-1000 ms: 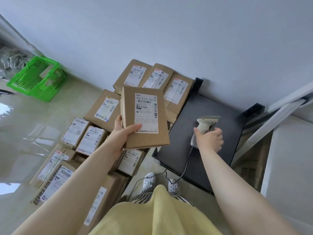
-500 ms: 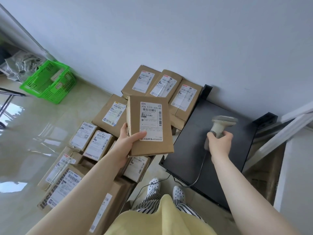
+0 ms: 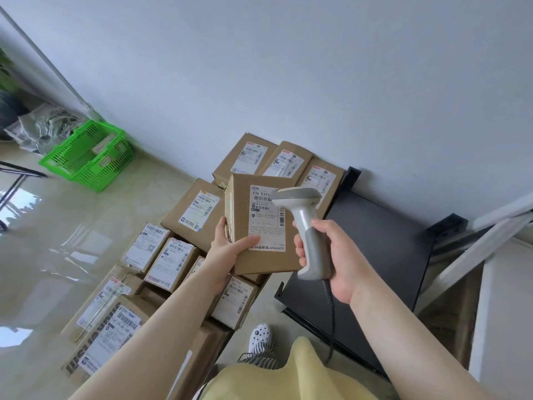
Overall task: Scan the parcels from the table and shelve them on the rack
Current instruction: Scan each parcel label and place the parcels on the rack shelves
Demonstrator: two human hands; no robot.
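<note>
My left hand holds a flat brown cardboard parcel by its lower left edge, white shipping label facing up, thumb on the label. My right hand grips the handle of a grey-white corded barcode scanner. The scanner's head hangs over the upper right part of the label and hides some of it. Below the held parcel, several more labelled brown parcels lie stacked along the wall and across the floor.
A black table stands at the right, with a white rack frame beyond it. A green plastic basket sits on the glossy floor at the left by the wall. My feet in patterned shoes are near the table's front corner.
My right hand lifted the scanner off the black table and swung it left over the parcel's label. My left hand kept the parcel roughly where it was.
</note>
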